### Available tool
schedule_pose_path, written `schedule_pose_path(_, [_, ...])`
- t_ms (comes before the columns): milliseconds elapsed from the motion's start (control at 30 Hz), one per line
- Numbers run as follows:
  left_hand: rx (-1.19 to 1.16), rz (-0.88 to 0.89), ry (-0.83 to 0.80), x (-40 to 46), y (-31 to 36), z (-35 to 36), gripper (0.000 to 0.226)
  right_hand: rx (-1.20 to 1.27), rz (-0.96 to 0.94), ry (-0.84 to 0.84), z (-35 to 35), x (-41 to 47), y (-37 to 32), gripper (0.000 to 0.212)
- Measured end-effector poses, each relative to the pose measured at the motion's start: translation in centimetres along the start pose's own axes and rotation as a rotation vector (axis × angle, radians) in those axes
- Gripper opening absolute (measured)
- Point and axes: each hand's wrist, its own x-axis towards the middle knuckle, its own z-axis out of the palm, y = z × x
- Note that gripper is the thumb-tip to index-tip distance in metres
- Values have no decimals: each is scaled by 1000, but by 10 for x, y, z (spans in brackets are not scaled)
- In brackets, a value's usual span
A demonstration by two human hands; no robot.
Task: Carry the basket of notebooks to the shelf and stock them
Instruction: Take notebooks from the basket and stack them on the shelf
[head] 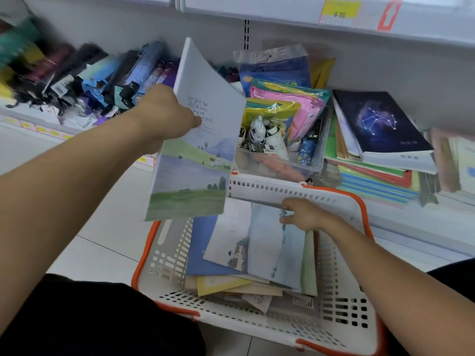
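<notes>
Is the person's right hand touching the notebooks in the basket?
Touching. The head view shows the right hand with fingers curled on the top edge of a pale blue notebook lying in the basket.

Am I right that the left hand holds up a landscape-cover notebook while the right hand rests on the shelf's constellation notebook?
Not quite: the head view shows the right hand gripping a notebook in the basket, not the constellation notebook. The left hand does hold up the landscape-cover notebook.
</notes>
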Motion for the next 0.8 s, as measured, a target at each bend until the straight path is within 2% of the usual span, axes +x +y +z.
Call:
schedule_pose_path(100, [46, 3, 76, 6, -3, -7, 46, 126, -177, 46, -73, -21, -27, 15])
schedule_pose_path(200, [12, -7, 168, 13, -3, -24, 40, 180, -234, 148, -168, -61, -63, 11])
schedule_pose_path(267, [-23, -39, 228, 13, -1, -34, 37, 355, -210, 186, -220, -96, -78, 3])
schedule_pose_path(333, [-142, -86, 239, 11, 3, -43, 35, 606, -201, 189, -252, -128, -89, 5])
schedule_pose_path(467, [-610, -163, -13, -4, 17, -47, 24, 1066, -194, 201, -241, -154, -108, 6])
schedule_pose_path(533, [-779, -149, -165, -15, 28, -40, 24, 1086, -172, 278, -221, -148, -120, 8])
schedule_pose_path(600, [-938, -151, -203, -25, 38, -36, 29, 1037, -180, 398, -213, -142, -131, 11])
schedule_pose_path(667, [-1062, -168, -192, -33, 43, -35, 35, 995, -186, 426, -213, -142, -137, 11])
schedule_pose_path(733, [-1097, -164, -174, -43, 48, -36, 44, 1058, -186, 263, -213, -151, -136, 7])
schedule_pose_path(800, [-1070, -110, -167, -51, 51, -41, 55, 1176, -191, 60, -208, -160, -134, 18])
